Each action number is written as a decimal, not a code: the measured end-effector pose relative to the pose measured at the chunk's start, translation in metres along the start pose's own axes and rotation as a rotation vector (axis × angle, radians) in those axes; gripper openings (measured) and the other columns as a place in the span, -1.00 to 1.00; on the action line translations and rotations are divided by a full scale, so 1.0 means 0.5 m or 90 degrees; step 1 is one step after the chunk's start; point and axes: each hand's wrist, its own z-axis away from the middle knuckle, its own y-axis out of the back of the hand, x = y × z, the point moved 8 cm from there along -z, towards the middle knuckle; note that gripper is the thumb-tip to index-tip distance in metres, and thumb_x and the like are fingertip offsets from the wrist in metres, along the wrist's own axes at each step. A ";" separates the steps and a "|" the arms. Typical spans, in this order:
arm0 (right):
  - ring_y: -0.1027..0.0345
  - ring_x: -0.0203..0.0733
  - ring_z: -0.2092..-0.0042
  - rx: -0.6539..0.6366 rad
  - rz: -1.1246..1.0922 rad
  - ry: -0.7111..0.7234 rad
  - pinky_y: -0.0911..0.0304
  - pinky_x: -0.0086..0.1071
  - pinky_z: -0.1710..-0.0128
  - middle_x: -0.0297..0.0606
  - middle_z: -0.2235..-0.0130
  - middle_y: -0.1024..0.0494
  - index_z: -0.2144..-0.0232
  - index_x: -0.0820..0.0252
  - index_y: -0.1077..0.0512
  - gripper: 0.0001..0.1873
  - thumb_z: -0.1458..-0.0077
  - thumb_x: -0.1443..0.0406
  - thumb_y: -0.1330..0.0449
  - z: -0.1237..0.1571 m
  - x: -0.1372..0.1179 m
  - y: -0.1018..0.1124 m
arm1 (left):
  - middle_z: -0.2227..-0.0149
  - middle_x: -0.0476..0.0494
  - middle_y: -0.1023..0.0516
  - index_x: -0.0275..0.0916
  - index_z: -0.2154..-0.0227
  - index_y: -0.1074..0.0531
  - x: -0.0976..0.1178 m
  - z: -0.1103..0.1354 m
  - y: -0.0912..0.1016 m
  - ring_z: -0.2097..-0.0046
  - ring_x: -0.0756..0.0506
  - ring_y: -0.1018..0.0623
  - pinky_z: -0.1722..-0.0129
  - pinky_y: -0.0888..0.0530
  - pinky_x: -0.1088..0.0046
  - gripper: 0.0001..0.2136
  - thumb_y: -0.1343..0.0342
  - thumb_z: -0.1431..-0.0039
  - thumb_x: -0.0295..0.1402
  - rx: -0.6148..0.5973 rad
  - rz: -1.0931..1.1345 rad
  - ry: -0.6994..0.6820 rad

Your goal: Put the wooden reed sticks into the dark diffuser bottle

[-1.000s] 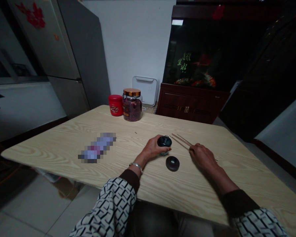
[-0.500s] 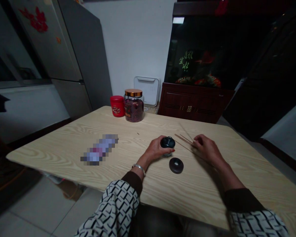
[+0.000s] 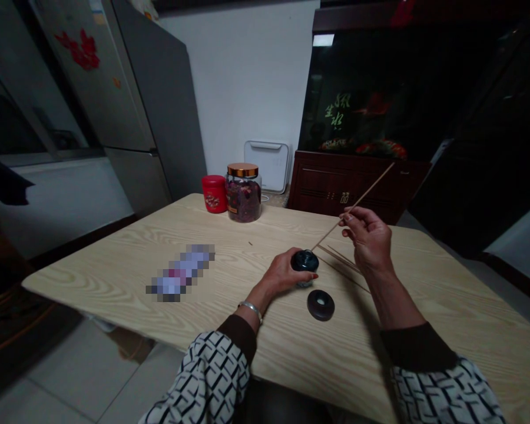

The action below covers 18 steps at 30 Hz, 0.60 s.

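Two bare forearms reach forward over a pale wooden table (image 3: 115, 277) with a wavy, flowing grain. The right hand (image 3: 371, 238) is raised off the surface, its thumb and forefinger pinching one thin wooden stick (image 3: 357, 203) while the other fingers curl loosely beneath. The stick slants across the pinch: its upper end points up and away to the right, and its lower end dips left to just above the pot in the other hand.

The left hand (image 3: 285, 274) rests on the table, its fingers pressed together and wrapped around a small, round, dark pot (image 3: 304, 260) with a glossy, rounded top. A red-painted fingernail shows at the pot's side. Just beyond the left fingertips and below the right fingers, a few more thin sticks (image 3: 340, 260) lie loose on the wood, fanned at shallow angles. Just below the left fingertips sits a dark, matte ring-shaped disc (image 3: 320, 305) with a pale centre.

A metal bangle (image 3: 250, 309) circles the left wrist, and patterned black-and-white sleeves (image 3: 212, 377) with dark knit cuffs cover the arms. Well past the fingers stand a red tin (image 3: 214, 194) and a glass jar (image 3: 244, 197) with a copper-coloured lid, filled with dried dark red petals.
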 end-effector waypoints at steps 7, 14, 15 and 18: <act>-0.43 -0.24 0.33 -0.093 0.080 0.018 -0.31 -0.42 0.45 -0.28 0.32 -0.53 0.25 0.15 -0.47 -0.75 -0.06 0.14 -0.29 0.027 0.015 -0.043 | 0.16 -0.18 -0.59 -0.26 0.03 -0.47 0.000 -0.001 -0.003 0.13 -0.14 -0.55 0.10 -0.48 0.34 -0.40 -0.42 0.17 -0.13 0.004 0.003 0.002; -0.43 -0.20 0.31 -0.221 0.137 -0.050 -0.31 -0.38 0.40 -0.26 0.33 -0.54 0.26 0.17 -0.46 -0.73 -0.07 0.11 -0.27 0.078 0.060 -0.083 | 0.13 -0.17 -0.59 -0.24 0.00 -0.46 0.002 -0.002 -0.003 0.10 -0.16 -0.55 0.08 -0.47 0.35 -0.38 -0.42 0.16 -0.14 -0.001 -0.009 -0.001; -0.43 -0.20 0.31 -0.234 0.152 -0.051 -0.30 -0.38 0.39 -0.26 0.32 -0.54 0.27 0.18 -0.47 -0.73 -0.07 0.11 -0.27 0.082 0.064 -0.085 | 0.12 -0.17 -0.59 -0.23 0.00 -0.45 0.001 -0.003 -0.003 0.09 -0.16 -0.55 0.08 -0.47 0.35 -0.38 -0.41 0.16 -0.14 -0.003 -0.010 -0.004; -0.41 -0.21 0.31 -0.251 0.160 -0.061 -0.27 -0.38 0.39 -0.25 0.32 -0.55 0.29 0.19 -0.47 -0.70 -0.08 0.07 -0.26 0.083 0.077 -0.075 | 0.13 -0.17 -0.59 -0.24 0.00 -0.45 0.000 -0.003 -0.003 0.10 -0.16 -0.55 0.08 -0.47 0.34 -0.40 -0.41 0.14 -0.14 -0.001 -0.018 -0.009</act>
